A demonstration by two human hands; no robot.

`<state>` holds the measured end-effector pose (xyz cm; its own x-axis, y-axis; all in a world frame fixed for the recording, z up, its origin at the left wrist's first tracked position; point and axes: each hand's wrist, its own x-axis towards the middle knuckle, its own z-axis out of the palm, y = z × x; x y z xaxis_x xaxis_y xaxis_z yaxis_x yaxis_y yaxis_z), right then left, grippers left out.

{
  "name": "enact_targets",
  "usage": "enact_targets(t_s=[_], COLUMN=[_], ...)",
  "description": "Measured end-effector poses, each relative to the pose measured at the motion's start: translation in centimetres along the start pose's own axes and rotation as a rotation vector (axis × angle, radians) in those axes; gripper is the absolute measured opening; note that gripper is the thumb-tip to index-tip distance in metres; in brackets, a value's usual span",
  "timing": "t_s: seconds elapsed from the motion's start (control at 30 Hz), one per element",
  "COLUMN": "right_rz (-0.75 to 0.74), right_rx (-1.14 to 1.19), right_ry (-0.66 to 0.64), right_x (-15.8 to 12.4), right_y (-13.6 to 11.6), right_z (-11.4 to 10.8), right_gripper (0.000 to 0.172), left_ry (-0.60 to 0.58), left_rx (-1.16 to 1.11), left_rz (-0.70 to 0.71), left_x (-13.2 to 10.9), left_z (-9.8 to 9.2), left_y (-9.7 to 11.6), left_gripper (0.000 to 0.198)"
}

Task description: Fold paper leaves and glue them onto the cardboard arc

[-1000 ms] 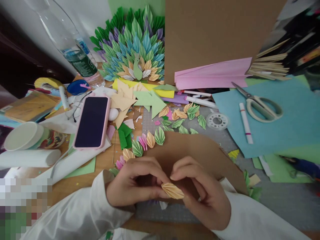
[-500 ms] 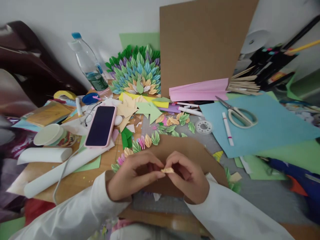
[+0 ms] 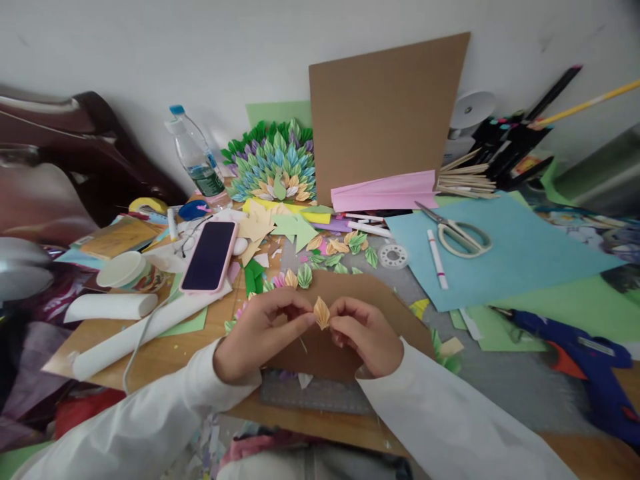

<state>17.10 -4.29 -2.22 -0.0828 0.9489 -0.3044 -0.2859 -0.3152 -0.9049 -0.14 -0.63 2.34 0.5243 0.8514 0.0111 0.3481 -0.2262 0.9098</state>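
Between my two hands is a small orange pleated paper leaf [image 3: 321, 313], its point up. My left hand [image 3: 273, 330] pinches its left edge with thumb and forefinger, and my right hand [image 3: 367, 333] pinches its right edge. Both are above a brown cardboard piece [image 3: 360, 290] on a grey mat. Pleated leaves in green, orange and pink line the cardboard's upper left edge, partly behind my left hand. More loose leaves [image 3: 335, 248] lie just beyond the cardboard. A fan of colourful pleated leaves [image 3: 280, 160] stands at the back.
At the right are scissors [image 3: 463, 239] and a marker [image 3: 437, 260] on blue paper [image 3: 525, 247], plus a blue glue gun [image 3: 575, 353]. On the left lie a phone [image 3: 209, 257], paper rolls [image 3: 110, 307] and a cup [image 3: 123, 270]. Tall cardboard [image 3: 385, 120] and bottles [image 3: 200, 167] stand behind.
The orange leaf has been turned from lying flat and bunched to upright, its pleated face showing. The camera view has shifted a little.
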Motion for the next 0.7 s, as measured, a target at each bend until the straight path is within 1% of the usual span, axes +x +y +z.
enact_targets(t_s=[0.2, 0.3, 0.37, 0.47, 0.6, 0.7], right_rz=[0.092, 0.118, 0.121, 0.112, 0.117, 0.119], right_rx=[0.144, 0.216, 0.250, 0.293, 0.343, 0.359], right_ry=[0.000, 0.009, 0.029, 0.078, 0.113, 0.111], right_x=[-0.1, -0.1, 0.0, 0.3, 0.6, 0.8], right_y=[-0.3, -0.4, -0.3, 0.0, 0.3, 0.3], right_z=[0.2, 0.4, 0.4, 0.3, 0.1, 0.0], right_gripper=[0.012, 0.016, 0.016, 0.017, 0.023, 0.027], left_ry=[-0.043, -0.040, -0.046, -0.049, -0.049, -0.087], left_rx=[-0.177, -0.204, -0.189, -0.076, 0.238, 0.327], left_rz=[-0.058, -0.071, -0.054, 0.021, 0.187, 0.253], left_x=[0.4, 0.7, 1.0, 1.8, 3.5, 4.7], left_z=[0.0, 0.0, 0.0, -0.2, -0.5, -0.7], left_y=[0.0, -0.2, -0.6, -1.5, -2.9, -3.6], left_gripper=[0.024, 0.024, 0.024, 0.022, 0.017, 0.015])
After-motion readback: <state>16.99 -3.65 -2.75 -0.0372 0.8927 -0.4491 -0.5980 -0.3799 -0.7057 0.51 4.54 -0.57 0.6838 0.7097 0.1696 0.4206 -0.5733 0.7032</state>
